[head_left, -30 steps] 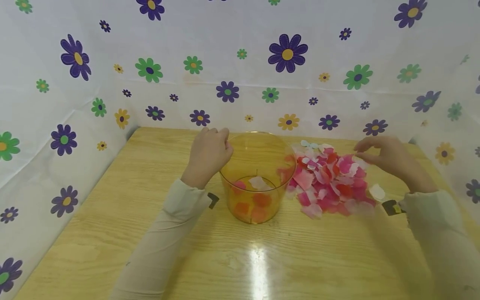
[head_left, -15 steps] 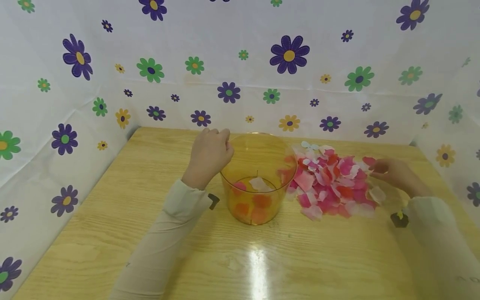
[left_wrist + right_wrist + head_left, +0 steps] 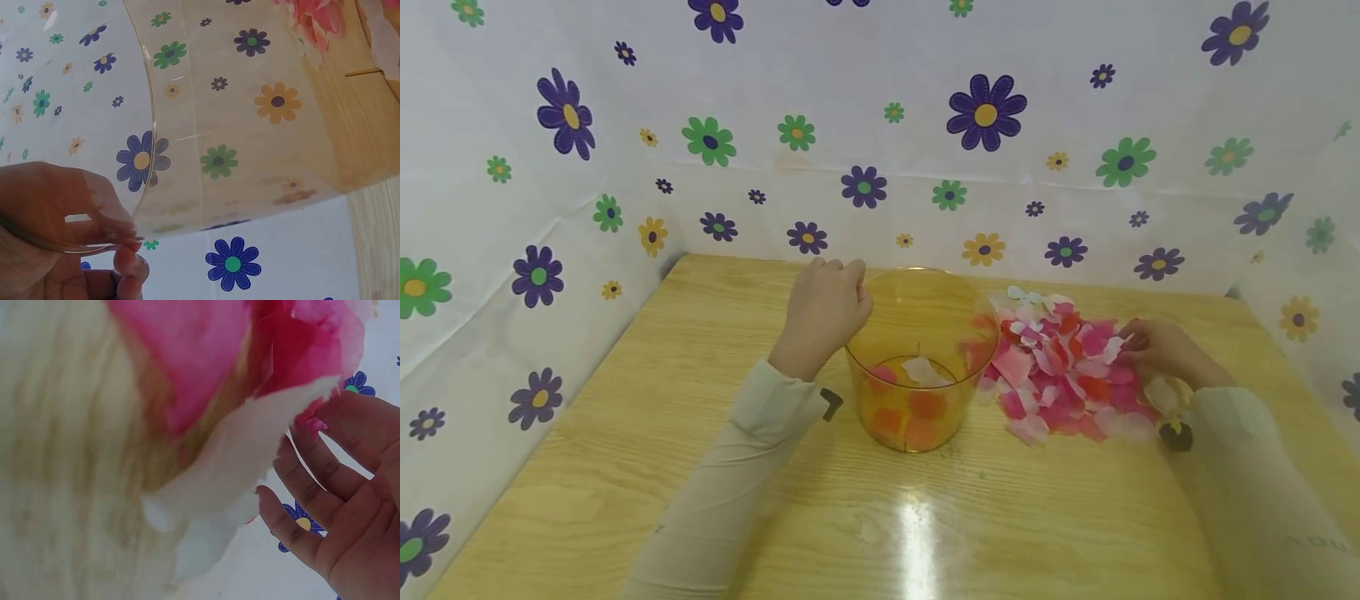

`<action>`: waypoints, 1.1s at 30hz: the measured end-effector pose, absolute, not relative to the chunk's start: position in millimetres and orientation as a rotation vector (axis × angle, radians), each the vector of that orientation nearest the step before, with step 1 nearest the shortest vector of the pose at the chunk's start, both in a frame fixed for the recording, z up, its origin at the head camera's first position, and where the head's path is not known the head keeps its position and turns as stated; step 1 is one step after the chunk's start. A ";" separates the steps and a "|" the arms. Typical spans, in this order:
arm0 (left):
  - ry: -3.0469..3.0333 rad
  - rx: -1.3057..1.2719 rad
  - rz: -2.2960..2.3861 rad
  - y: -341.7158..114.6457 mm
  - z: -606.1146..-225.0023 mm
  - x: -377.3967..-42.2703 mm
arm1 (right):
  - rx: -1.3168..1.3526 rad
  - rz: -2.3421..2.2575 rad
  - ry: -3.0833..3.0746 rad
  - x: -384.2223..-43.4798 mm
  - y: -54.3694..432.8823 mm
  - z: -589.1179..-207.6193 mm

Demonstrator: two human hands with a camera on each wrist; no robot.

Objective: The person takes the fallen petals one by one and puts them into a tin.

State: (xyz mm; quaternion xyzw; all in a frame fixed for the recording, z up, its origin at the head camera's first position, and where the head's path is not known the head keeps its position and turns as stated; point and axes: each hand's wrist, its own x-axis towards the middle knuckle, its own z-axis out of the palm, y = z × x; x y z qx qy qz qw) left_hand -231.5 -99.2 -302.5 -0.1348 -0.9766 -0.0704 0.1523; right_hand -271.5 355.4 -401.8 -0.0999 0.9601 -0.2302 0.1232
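Note:
A clear orange plastic bucket [image 3: 917, 417] stands upright on the table, with several red, pink and white petals lying in its bottom. My left hand [image 3: 823, 312] grips its left rim; in the left wrist view, thumb and fingers [image 3: 128, 265] lie on either side of the rim. To the right of the bucket is a loose pile of artificial petals [image 3: 1060, 367] in pinks, red and white. My right hand [image 3: 1168, 350] is at the pile's right edge. In the right wrist view, thumb and finger come together on a pink petal [image 3: 317, 424], partly hidden by a large white petal [image 3: 231, 456].
The wooden table [image 3: 775, 508] is bounded at the back and sides by a white cloth [image 3: 887, 150] printed with flowers. Pale petals [image 3: 1026, 294] lie at the pile's back edge. A dark wrist mount [image 3: 1176, 436] hangs under the right wrist.
My right hand has come down to the pile's right edge, then shifted left in among the petals. My left hand keeps its grip on the bucket's rim.

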 end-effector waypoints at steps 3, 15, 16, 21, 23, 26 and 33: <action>-2.790 -0.394 -0.201 -98.7 -302.5 -231.4 | -0.296 -0.631 2.809 -272.0 354.7 -400.7; -2.779 -0.400 -0.207 -98.5 -302.0 -230.4 | -0.312 -0.581 2.866 -250.9 352.5 -370.0; -2.783 -0.398 -0.207 -98.5 -301.9 -230.5 | -0.319 -0.579 2.876 -249.1 351.9 -366.9; -2.796 -0.391 -0.206 -98.8 -301.5 -231.0 | -0.364 -0.596 2.922 -241.3 345.8 -352.1; -2.798 -0.392 -0.208 -98.8 -301.3 -230.9 | -0.405 -0.624 2.942 -238.3 340.8 -346.0; -2.800 -0.393 -0.205 -98.6 -300.9 -230.9 | -0.483 -0.680 2.975 -234.3 327.1 -335.6; -2.815 -0.382 -0.204 -97.1 -300.4 -230.7 | -0.561 -0.839 2.998 -226.7 263.0 -305.1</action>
